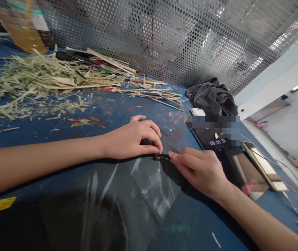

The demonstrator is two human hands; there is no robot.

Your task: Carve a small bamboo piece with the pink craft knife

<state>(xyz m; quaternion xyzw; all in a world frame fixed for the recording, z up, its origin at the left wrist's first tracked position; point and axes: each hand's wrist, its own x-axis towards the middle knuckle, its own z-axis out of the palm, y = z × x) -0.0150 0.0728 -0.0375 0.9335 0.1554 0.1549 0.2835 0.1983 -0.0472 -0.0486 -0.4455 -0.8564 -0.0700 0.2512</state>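
Note:
At the middle of the head view my left hand is closed, thumb and fingertips pinched around a tiny pale piece, perhaps a bit of straw or bamboo. My right hand faces it from the right, its thumb and forefinger pinching a thin dark strip that points toward the left fingertips. Whether the strip is a blade or a band I cannot tell. Both hands are close together over a dark, whitish-smeared sheet lying on the blue tabletop.
Loose straw-like shavings are heaped at the back left, beside bound thin sticks. A plastic cup stands behind them. Right of my hands lie a dark cloth, a white earbud case, a tablet and a cabled phone.

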